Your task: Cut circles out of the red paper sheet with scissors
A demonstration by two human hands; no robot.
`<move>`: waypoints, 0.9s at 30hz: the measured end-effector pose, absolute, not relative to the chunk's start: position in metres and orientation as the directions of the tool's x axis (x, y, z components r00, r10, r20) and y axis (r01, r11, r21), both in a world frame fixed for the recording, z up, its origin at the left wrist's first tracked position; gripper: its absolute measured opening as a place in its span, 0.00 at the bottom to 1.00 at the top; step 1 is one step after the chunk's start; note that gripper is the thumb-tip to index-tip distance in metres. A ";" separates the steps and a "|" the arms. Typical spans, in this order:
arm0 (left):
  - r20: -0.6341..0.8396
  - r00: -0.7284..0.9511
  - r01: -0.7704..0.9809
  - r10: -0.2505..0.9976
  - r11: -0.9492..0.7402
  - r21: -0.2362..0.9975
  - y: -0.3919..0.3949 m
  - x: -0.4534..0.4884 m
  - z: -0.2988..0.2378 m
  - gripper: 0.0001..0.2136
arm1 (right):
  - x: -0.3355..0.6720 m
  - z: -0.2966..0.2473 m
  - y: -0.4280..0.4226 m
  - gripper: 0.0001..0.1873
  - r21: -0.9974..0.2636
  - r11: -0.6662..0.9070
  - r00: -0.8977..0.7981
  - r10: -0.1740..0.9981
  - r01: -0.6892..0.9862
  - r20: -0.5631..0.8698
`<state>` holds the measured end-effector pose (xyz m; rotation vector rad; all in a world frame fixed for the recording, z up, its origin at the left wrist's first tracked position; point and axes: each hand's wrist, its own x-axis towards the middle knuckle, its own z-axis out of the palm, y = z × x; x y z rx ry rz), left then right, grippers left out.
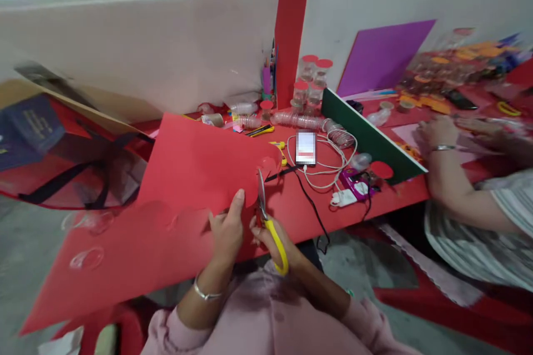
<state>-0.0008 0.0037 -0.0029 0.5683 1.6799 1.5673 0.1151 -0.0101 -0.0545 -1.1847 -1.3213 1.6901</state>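
Observation:
My left hand (227, 230) pinches the near right edge of a large red paper sheet (166, 205), thumb on top. A rounded shape is partly cut out at that edge. My right hand (272, 241) grips yellow-handled scissors (266, 216); the blades point up and away into the paper beside my left thumb. A silver bangle sits on my left wrist. Both sleeves are pink.
A phone (305, 147) with white cables (328, 169) lies on the red table (400, 194). Small red-lidded jars (310, 80) stand at the back by a white partition (145, 50). A green board (370, 141) divides off a co-worker's hand (435, 133) at right. A purple sheet (383, 55) leans behind.

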 end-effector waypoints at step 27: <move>-0.311 -0.680 -0.200 0.664 0.240 0.950 0.007 0.003 0.011 0.27 | 0.114 -0.048 -0.016 0.11 -0.984 -0.167 -0.456 0.882 -0.059 -0.122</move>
